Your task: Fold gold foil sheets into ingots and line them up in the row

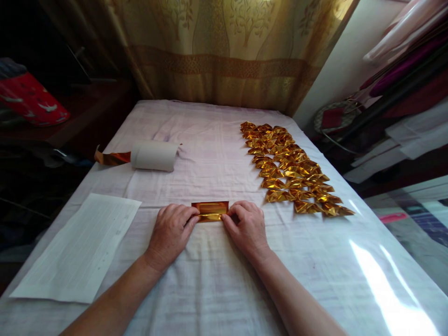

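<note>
A small folded strip of gold foil paper (210, 210) lies on the white cloth in front of me. My left hand (171, 231) pinches its left end with curled fingers. My right hand (247, 226) pinches its right end in the same way. Both hands rest on the cloth. To the right, several folded gold paper pieces (294, 170) lie in rows running away from me.
A white roll (154, 155) with a gold foil tail (112, 158) lies at the far left. A white sheet of paper (80, 247) lies at the near left. The table (210, 130) ends at a gold curtain (224, 51); clutter stands on both sides.
</note>
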`<action>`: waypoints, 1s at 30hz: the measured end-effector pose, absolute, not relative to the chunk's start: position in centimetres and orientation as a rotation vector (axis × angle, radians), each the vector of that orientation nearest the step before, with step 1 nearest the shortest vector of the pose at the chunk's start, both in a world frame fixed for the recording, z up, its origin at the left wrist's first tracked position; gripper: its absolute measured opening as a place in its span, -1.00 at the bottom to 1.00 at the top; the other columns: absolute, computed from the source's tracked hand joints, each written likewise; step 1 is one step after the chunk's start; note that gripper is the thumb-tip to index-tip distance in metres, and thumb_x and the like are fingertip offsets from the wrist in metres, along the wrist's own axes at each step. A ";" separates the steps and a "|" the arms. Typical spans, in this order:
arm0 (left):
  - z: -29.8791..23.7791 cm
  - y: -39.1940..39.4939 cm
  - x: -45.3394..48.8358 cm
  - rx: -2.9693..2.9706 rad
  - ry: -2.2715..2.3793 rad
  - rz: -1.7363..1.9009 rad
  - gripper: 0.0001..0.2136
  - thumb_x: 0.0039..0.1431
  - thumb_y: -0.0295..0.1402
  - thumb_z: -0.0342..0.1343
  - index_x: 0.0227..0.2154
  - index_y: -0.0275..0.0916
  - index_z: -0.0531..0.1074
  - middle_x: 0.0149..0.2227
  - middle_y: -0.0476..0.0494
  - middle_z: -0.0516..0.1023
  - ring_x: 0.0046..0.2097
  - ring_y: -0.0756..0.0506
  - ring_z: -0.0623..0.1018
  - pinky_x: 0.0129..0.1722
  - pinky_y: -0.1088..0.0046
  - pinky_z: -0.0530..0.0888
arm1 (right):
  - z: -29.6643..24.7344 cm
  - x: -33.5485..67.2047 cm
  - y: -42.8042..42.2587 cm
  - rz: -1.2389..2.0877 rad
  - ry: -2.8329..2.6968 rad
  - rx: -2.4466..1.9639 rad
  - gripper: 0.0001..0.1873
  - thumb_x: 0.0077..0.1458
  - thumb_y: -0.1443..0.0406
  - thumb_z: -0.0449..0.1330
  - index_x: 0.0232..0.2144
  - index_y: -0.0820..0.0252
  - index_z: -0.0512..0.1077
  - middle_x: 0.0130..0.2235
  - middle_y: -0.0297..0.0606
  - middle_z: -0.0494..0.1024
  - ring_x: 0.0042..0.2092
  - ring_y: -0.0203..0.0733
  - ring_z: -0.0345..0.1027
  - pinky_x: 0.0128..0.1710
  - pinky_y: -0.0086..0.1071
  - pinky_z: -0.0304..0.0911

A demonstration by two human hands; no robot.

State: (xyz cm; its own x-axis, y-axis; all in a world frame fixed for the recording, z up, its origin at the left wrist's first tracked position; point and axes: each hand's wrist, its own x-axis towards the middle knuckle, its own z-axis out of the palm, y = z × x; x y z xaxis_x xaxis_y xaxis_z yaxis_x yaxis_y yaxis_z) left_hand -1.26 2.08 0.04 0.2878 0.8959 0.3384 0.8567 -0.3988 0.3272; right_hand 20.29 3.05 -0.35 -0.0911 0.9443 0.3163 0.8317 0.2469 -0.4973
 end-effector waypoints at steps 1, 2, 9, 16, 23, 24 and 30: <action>0.0 2.1 -1.3 2.454 1.675 0.725 -0.87 0.33 -0.33 0.04 -0.24 -0.14 0.49 -0.27 -0.06 0.58 -0.22 -0.15 0.48 -0.18 0.27 0.31 | -0.3 20.3 3.0 0.259 -1.951 -1.621 -0.86 0.09 0.28 0.27 -0.48 0.11 0.41 -0.30 -0.29 0.53 -0.21 -0.12 0.33 -0.16 -0.24 0.08; 0.0 2.1 -1.3 2.456 1.677 0.720 -0.88 0.32 -0.34 0.05 -0.22 -0.14 0.49 -0.26 -0.06 0.57 -0.21 -0.15 0.48 -0.17 0.27 0.32 | -0.3 20.2 3.0 0.260 -1.950 -1.630 -0.88 0.09 0.29 0.27 -0.47 0.12 0.41 -0.30 -0.28 0.52 -0.20 -0.11 0.33 -0.16 -0.24 0.08; 0.3 1.3 -0.6 2.663 1.599 0.761 -0.78 0.30 -0.46 0.04 -0.13 -0.10 0.54 -0.18 -0.12 0.53 -0.15 -0.16 0.45 -0.12 0.25 0.36 | -0.6 20.0 2.9 0.267 -1.954 -1.587 -0.93 0.09 0.33 0.27 -0.32 0.09 0.47 -0.19 -0.28 0.54 -0.13 -0.10 0.34 -0.12 -0.23 0.07; 0.9 -0.4 1.6 2.778 1.384 0.665 -0.70 0.32 -0.38 -0.02 0.06 -0.24 0.45 -0.03 -0.21 0.55 0.01 -0.20 0.43 0.09 0.12 0.30 | -0.7 20.0 2.9 0.263 -1.960 -1.573 -0.95 0.12 0.33 0.25 -0.40 0.09 0.48 -0.20 -0.28 0.54 -0.14 -0.11 0.34 -0.11 -0.22 0.07; 0.2 -0.6 1.8 2.722 1.424 0.559 -0.66 0.31 -0.26 0.03 0.10 -0.18 0.42 0.06 -0.19 0.53 0.09 -0.20 0.42 0.19 0.12 0.18 | -0.6 19.9 2.9 0.252 -1.952 -1.565 -0.94 0.12 0.33 0.23 -0.41 0.09 0.47 -0.20 -0.27 0.54 -0.14 -0.11 0.34 -0.10 -0.22 0.08; 0.2 -0.6 1.8 2.722 1.431 0.550 -0.66 0.32 -0.25 0.03 0.10 -0.19 0.42 0.06 -0.18 0.53 0.09 -0.20 0.43 0.20 0.12 0.17 | -0.6 19.9 2.9 0.259 -1.954 -1.569 -0.94 0.12 0.33 0.23 -0.41 0.09 0.47 -0.20 -0.27 0.54 -0.14 -0.11 0.34 -0.10 -0.22 0.08; 0.3 -0.7 1.5 2.743 1.439 0.500 -0.66 0.34 -0.26 -0.03 0.11 -0.18 0.41 0.07 -0.19 0.53 0.08 -0.19 0.45 0.20 0.12 0.16 | -0.5 20.0 2.8 0.281 -1.964 -1.567 -0.95 0.12 0.34 0.23 -0.40 0.10 0.47 -0.20 -0.27 0.54 -0.13 -0.11 0.34 -0.10 -0.22 0.07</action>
State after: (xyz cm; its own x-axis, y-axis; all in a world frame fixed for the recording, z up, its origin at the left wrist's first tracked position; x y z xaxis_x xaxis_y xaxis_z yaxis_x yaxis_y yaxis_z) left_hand 1.47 -0.69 0.29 0.5285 0.8024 0.2772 0.8014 -0.5793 0.1491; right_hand 20.03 2.84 -0.51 -0.1194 0.9393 0.3218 0.8113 0.2791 -0.5137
